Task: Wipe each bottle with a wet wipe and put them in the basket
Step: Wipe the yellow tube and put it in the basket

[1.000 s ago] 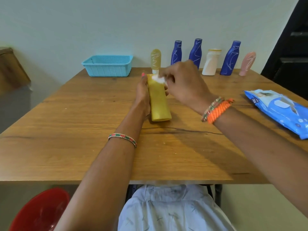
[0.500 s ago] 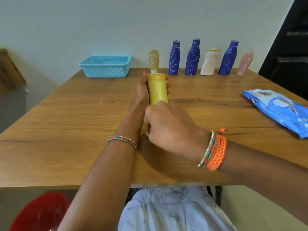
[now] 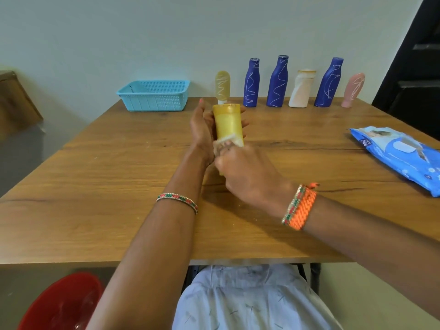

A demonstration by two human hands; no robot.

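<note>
Above the wooden table [image 3: 95, 186], left hand [image 3: 202, 132] cradling yellow bottle [image 3: 228, 122], right hand [image 3: 247, 177] pinching wet wipe [image 3: 227, 140] against its lower body

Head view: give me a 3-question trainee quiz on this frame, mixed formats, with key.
1. True or false: the blue basket already holds a bottle.
2. Multiple choice: the right hand presses the wet wipe against which thing? A) the yellow bottle B) the wipes pack C) the basket
3. Fill in: besides the bottle in the left hand, ____ bottles stand along the table's far edge.

Key: 1 false, no bottle shows in it. 2 A. 3 six: one yellowish, three dark blue, one white, one pink.
</note>
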